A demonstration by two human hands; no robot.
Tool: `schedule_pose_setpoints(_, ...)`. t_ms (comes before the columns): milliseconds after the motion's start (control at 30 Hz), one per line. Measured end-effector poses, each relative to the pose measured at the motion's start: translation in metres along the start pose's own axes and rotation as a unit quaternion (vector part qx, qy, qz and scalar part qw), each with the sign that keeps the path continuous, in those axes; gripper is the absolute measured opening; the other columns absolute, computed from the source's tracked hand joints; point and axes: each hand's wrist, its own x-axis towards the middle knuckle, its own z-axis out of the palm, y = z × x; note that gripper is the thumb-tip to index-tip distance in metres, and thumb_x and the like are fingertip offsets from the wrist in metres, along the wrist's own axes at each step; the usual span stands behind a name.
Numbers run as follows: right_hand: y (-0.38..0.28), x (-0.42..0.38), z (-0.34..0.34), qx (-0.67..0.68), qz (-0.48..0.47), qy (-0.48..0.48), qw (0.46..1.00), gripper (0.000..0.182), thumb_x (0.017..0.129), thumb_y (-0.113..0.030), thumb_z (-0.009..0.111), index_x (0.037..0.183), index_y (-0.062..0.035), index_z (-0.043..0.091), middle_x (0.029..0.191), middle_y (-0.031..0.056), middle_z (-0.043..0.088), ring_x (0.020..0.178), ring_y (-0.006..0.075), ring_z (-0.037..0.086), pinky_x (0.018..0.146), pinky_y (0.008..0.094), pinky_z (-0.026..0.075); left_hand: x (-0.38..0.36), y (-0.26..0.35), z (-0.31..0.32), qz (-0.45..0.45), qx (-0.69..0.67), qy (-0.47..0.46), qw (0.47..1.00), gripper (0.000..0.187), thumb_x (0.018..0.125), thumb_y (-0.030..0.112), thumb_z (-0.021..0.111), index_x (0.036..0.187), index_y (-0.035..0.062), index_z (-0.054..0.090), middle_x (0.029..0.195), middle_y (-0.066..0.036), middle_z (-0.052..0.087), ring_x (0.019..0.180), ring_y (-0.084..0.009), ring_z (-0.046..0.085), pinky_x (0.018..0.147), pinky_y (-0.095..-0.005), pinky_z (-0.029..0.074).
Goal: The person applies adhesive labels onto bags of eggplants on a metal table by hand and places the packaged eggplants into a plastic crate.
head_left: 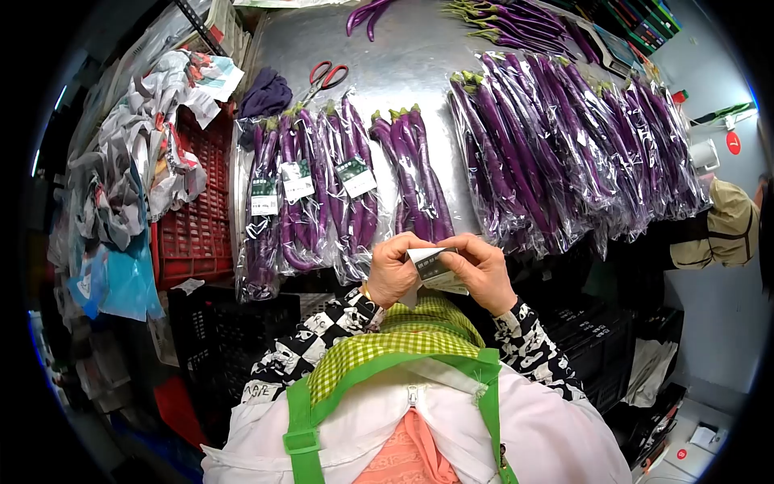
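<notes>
**Printed label in my left hand and right hand**

With the label as centre and twelve straight ahead, my left hand pinches its pale paper at nine o'clock; my right hand grips it at three, thumb against the dark printed side. It sits above my checked apron, by the near edge of the metal table.

At twelve o'clock, just beyond, lies a clear bag of eggplants. Around ten lie three labelled bags, also of eggplants. Red-handled scissors rest at eleven. Between one and two lies a crowded row of bagged eggplants; loose eggplants lie farther off at one. A red crate stands between nine and ten.
</notes>
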Motion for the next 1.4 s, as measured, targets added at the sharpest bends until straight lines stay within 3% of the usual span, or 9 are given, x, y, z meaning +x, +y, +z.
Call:
schedule_pose_setpoints(367, 0.010, 0.027, 0.014, -0.125, -0.186, 0.012, 0.974, 0.008, 0.081, 0.000, 0.067, 0.088, -0.0018, 0.064, 0.088, 0.0044, 0.054, 0.085, 0.0134, 0.053, 0.073, 0.0251, 0.044, -0.021, -0.023, -0.007, -0.178, -0.090, 0.069, 0.978, 0.015, 0.084, 0.013, 0.071, 0.078, 0.0037, 0.060, 0.070, 0.003, 0.060, 0.065, -0.0022, 0.053, 0.057, -0.0197, 0.043)
schedule_pose_setpoints(600, 0.003, 0.082, 0.016, -0.006, -0.060, 0.122, 0.991, 0.014, 0.092, -0.012, 0.059, 0.089, 0.0013, 0.061, 0.079, 0.0001, 0.060, 0.070, 0.0056, 0.052, 0.063, 0.0202, 0.043, -0.044, -0.034, -0.024, -0.258, 0.069, 0.047, 0.962, 0.018, 0.085, 0.017, 0.069, 0.084, -0.0006, 0.064, 0.069, 0.000, 0.062, 0.062, -0.0029, 0.053, 0.051, -0.0215, 0.043)
schedule_pose_setpoints(667, 0.023, 0.110, 0.019, 0.038, -0.003, 0.105, 0.994, 0.017, 0.088, -0.013, 0.064, 0.090, 0.0030, 0.063, 0.076, -0.0004, 0.060, 0.070, 0.0047, 0.051, 0.061, 0.0197, 0.042, -0.043, -0.027, -0.025, -0.240, 0.090, 0.087, 0.963, 0.032, 0.080, 0.019, 0.074, 0.065, -0.0016, 0.054, 0.052, -0.002, 0.045, 0.054, -0.0049, 0.036, 0.047, -0.0257, 0.033)
schedule_pose_setpoints(833, 0.065, 0.159, 0.024, -0.345, 0.041, 0.162, 0.924, 0.027, 0.080, -0.038, 0.068, 0.088, -0.0117, 0.068, 0.079, 0.0030, 0.067, 0.073, 0.0222, 0.063, 0.074, 0.0393, 0.046, -0.051, -0.011, -0.041, -0.207, 0.338, -0.102, 0.912, 0.021, 0.074, 0.020, 0.069, 0.079, 0.0012, 0.064, 0.067, -0.020, 0.060, 0.063, -0.0383, 0.060, 0.059, -0.0421, 0.048)
schedule_pose_setpoints(867, 0.065, 0.164, 0.018, -0.334, 0.130, 0.128, 0.925, 0.034, 0.079, -0.040, 0.069, 0.095, -0.0103, 0.066, 0.098, 0.0084, 0.065, 0.094, 0.0252, 0.059, 0.083, 0.0406, 0.044, -0.054, -0.006, -0.042, -0.198, 0.371, -0.095, 0.902, 0.015, 0.071, 0.014, 0.068, 0.075, 0.0013, 0.061, 0.067, -0.018, 0.060, 0.064, -0.0369, 0.061, 0.059, -0.0426, 0.047)
schedule_pose_setpoints(967, 0.087, 0.154, 0.016, -0.395, -0.001, 0.207, 0.895, 0.071, 0.077, -0.046, 0.069, 0.123, 0.0036, 0.046, 0.130, 0.0251, 0.036, 0.127, 0.0413, 0.028, 0.102, 0.0441, 0.032, -0.055, 0.012, -0.045, -0.116, 0.331, -0.038, 0.936, 0.012, 0.067, 0.006, 0.068, 0.070, 0.0025, 0.057, 0.068, -0.017, 0.058, 0.064, -0.0361, 0.060, 0.055, -0.0408, 0.046)
schedule_pose_setpoints(1100, 0.075, 0.138, 0.017, -0.358, 0.144, 0.103, 0.917, 0.099, 0.065, -0.057, 0.075, 0.126, 0.0116, 0.038, 0.118, 0.0317, 0.053, 0.112, 0.0404, 0.054, 0.094, 0.0417, 0.043, -0.044, 0.024, -0.044, 0.029, 0.176, -0.092, 0.980, 0.020, 0.067, 0.012, 0.070, 0.065, 0.0032, 0.053, 0.061, -0.010, 0.050, 0.055, -0.0293, 0.053, 0.049, -0.0368, 0.041)
schedule_pose_setpoints(1267, 0.066, 0.152, 0.021, -0.324, 0.151, 0.108, 0.928, 0.076, 0.065, -0.032, 0.076, 0.117, 0.0158, 0.046, 0.106, 0.0283, 0.060, 0.099, 0.0301, 0.061, 0.087, 0.0367, 0.048, -0.034, 0.018, -0.020, 0.122, 0.037, -0.165, 0.978, 0.016, 0.069, 0.007, 0.074, 0.073, 0.0018, 0.060, 0.083, -0.009, 0.058, 0.072, -0.0228, 0.059, 0.060, -0.0300, 0.046)
schedule_pose_setpoints(1400, 0.048, 0.157, 0.011, -0.021, 0.276, 0.002, 0.961, 0.036, 0.068, -0.016, 0.080, 0.085, 0.0117, 0.065, 0.079, 0.0155, 0.067, 0.067, 0.0187, 0.065, 0.062, 0.0279, 0.053, -0.038, 0.025, -0.013, 0.088, 0.046, -0.158, 0.982, 0.036, 0.068, -0.001, 0.074, 0.103, 0.0023, 0.065, 0.093, -0.009, 0.056, 0.080, -0.0212, 0.059, 0.069, -0.0295, 0.048)
